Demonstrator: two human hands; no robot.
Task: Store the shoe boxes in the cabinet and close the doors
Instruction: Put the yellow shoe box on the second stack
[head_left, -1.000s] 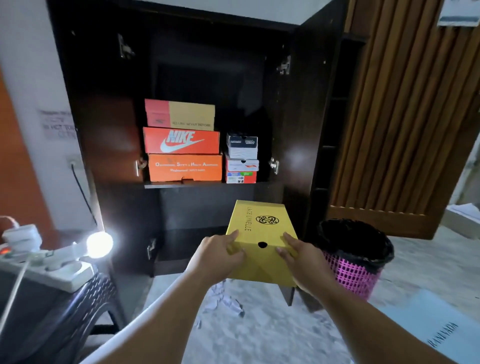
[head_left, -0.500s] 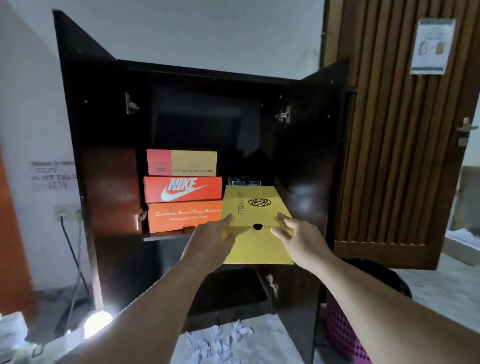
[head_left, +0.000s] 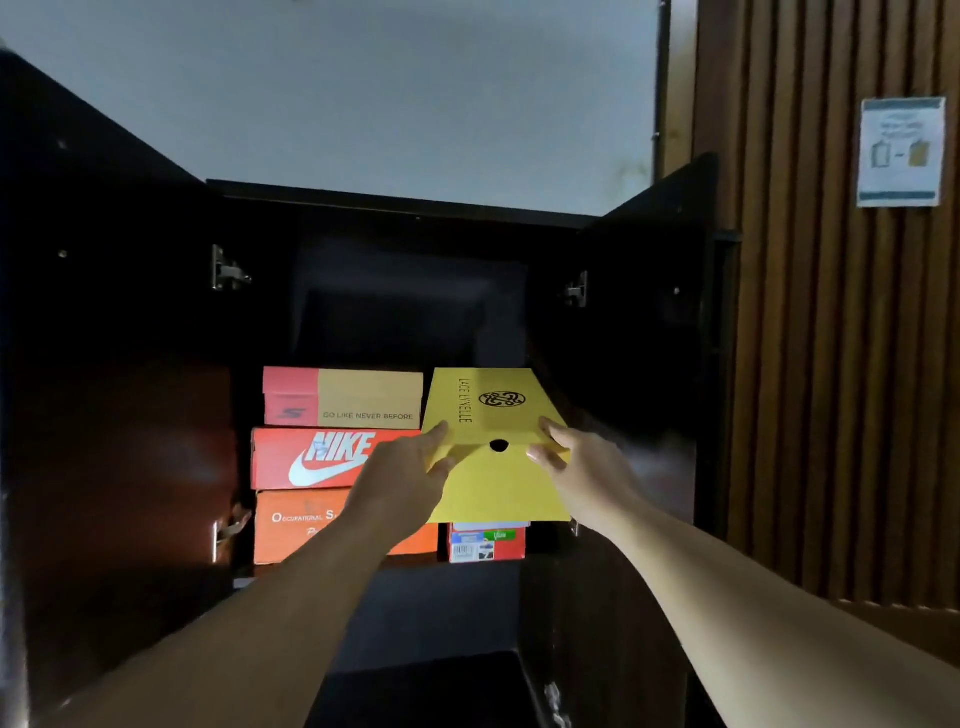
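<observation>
Yellow box (head_left: 493, 441): being carried into the open cabinet (head_left: 405, 208), now at shelf level on the right side, directly above the small boxes (head_left: 487, 542) on the shelf; whether it is touching them is not clear.
Change: a second ago the box was being held low, below the shelf and near the floor; since then it has been rising and moving farther in, so it is now covering most of the small stack that was showing before.
Meaning for the task: judging by this, the box is about to be set down on the right stack, and closing the doors is waiting after that.
Left hand (head_left: 400, 488): gripping the box's near left corner, fingers curled over the lid edge, thumb underneath.
Right hand (head_left: 576, 467): gripping the near right corner the same way, fingers curled along the side.
Left stack: red-and-tan box (head_left: 343, 397) sitting on the Nike box (head_left: 311, 460), that on the orange box (head_left: 296, 525); the left arm is cutting across the lower two.
Doors: left door (head_left: 104, 364) and right door (head_left: 649, 338) both standing wide open.
Hidden: cabinet interior is very dark, so the back wall and the space above the boxes are hard to read; the lower compartment is mostly black; the floor is out of view.
</observation>
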